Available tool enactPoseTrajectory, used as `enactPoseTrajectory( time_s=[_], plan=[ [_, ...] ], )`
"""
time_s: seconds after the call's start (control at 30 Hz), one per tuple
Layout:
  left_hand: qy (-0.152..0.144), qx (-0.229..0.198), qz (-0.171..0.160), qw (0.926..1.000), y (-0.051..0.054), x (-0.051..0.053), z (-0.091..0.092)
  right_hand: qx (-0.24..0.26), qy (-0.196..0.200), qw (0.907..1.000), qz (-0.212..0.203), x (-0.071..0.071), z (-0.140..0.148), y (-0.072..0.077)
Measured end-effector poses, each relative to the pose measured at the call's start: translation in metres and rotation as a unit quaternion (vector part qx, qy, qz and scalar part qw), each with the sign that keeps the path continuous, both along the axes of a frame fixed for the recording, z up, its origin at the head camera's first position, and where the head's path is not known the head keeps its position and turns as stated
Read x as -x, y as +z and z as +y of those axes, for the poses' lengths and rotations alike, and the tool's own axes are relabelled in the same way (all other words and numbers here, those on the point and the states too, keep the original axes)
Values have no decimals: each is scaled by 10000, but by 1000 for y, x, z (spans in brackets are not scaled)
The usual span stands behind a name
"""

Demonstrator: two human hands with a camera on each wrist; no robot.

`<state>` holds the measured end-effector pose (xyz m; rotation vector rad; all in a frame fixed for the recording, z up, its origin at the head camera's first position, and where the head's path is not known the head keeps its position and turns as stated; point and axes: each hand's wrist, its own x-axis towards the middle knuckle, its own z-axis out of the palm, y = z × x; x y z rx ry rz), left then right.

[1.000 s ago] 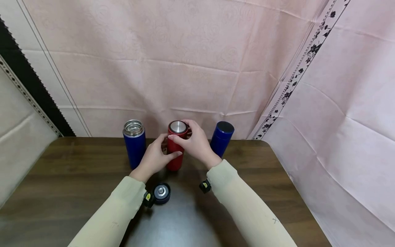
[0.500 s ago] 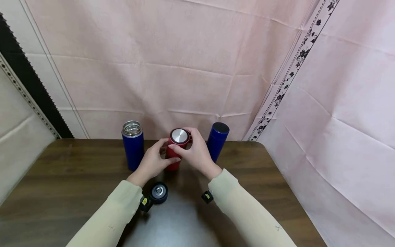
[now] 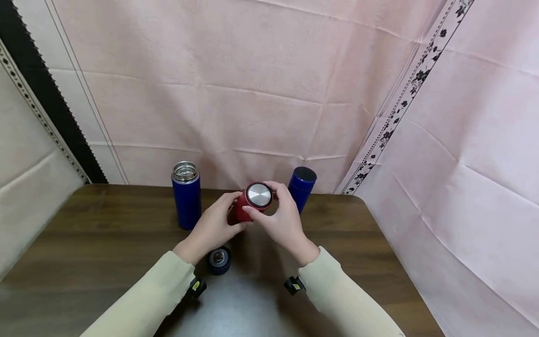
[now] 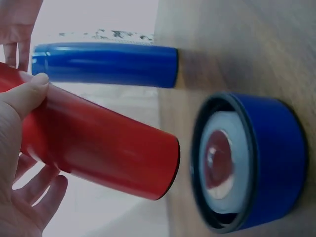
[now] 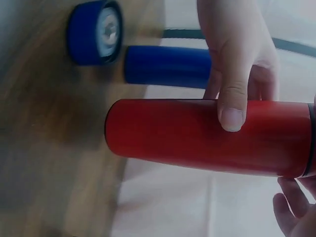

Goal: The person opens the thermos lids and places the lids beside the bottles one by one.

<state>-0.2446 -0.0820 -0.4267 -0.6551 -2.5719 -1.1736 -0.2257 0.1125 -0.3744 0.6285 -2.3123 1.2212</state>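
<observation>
- As I look in from afar, the nearest thing is the round blue-sided cap with a black rim (image 3: 219, 260), resting inner face up on the brown wood-grain tabletop (image 3: 118, 243); it seems stiff and light, best pinched by its side wall.
- Just beyond it, the left hand (image 3: 212, 228) is clamped round the body of the smooth red cylindrical bottle (image 3: 241, 208), thumb on one side and fingers on the other.
- The right hand (image 3: 284, 225) is curled about the upper end, at the lid with a brushed-steel disc (image 3: 259, 194).
- Between both hands, the bottle tilts its top toward my head view, which hides the base; from the wrist views I judge it lifted, but cannot be sure.
- I expect a rigid metal flask of moderate weight, heavier if filled, which I can't see. The satin paint could slip, so I'd want a full wrap at mid-body, with a second hold on the lid's side; scratches worry me more than breakage.
- Farther left stands the uncapped blue cylindrical bottle with a steel mouth (image 3: 187, 202); I'd hold it below the neck, upright.
- On the right, partly hidden by the right hand, stands the blue cylindrical bottle with a black top (image 3: 302, 186).
- Behind everything hangs the pale pink cloth (image 3: 252, 93).
</observation>
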Motion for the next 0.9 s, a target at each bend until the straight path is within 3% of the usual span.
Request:
enactPoseTrajectory(
  time_s=[0.13, 0.23, 0.43, 0.67, 0.9],
  plan=[
    [28, 54, 521, 9986, 13, -17, -3, 81, 298, 9992, 264, -10, -1, 12],
    [-25, 91, 814, 9966, 21, -31, -7, 228, 608, 9977, 196, -20, 0, 20],
    [-274, 211, 882, 9955, 24, -51, -17, 614, 1198, 9905, -278, -41, 6, 30],
    [-423, 284, 981, 9939, 18, -62, -31, 947, 1726, 9789, -541, -56, 12, 33],
    [-330, 707, 1327, 9881, 20, -67, -38, 456, 1601, 9834, -724, -56, 32, 21]
  ],
)
